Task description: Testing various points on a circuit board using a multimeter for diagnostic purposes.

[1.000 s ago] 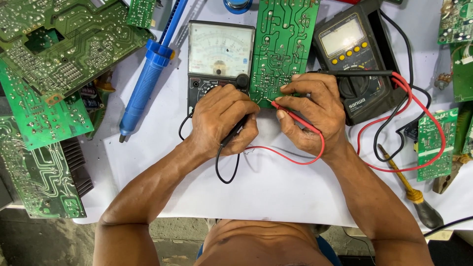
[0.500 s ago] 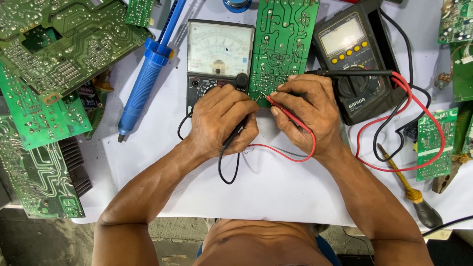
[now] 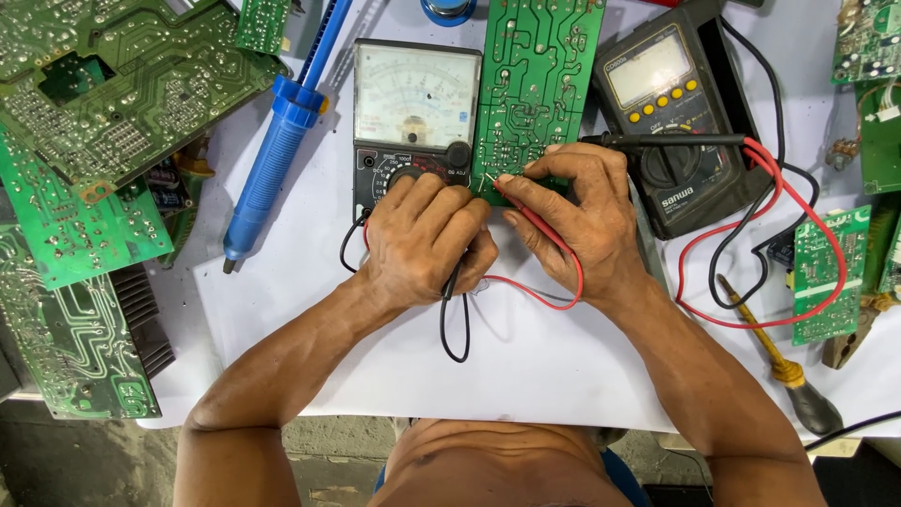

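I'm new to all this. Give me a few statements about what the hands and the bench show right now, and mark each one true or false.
1. The right hand holds a red probe against the green circuit board. True.
2. The left hand rests on the digital meter. False: it lies over the lower part of the analog meter; the digital meter sits to the right of the board.
3. A blue desoldering pump lies left of the analog meter. True.
4. The yellow-handled screwdriver is in the right hand. False: it lies on the table, apart from both hands.
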